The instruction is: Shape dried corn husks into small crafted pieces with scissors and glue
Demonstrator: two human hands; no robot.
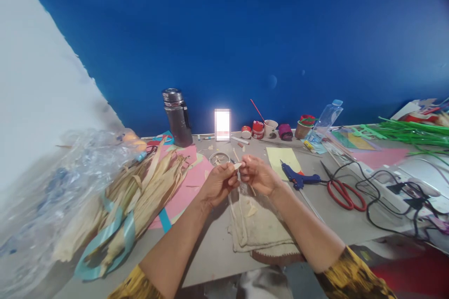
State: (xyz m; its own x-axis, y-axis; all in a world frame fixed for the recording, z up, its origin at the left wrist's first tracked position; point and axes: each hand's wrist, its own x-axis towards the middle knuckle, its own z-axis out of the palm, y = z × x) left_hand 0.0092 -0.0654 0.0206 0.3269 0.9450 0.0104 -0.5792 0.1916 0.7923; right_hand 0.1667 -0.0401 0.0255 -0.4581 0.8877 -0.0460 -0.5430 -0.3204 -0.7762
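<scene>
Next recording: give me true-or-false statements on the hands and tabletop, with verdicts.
1. The left hand and the right hand pinch one pale strip between them. True.
2. The red scissors lie left of the hands. False: they lie to the right, past the blue glue gun.
3. The dark flask stands upright by the blue wall. True.
4. The dried husks are heaped on the cloth. False: they lie left of it, partly on pink paper.

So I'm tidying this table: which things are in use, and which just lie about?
In use: husk strip, pinched by left hand and right hand; probably the husk pile.
Lying about: glue gun, scissors, flask, cup, bottle.
</scene>
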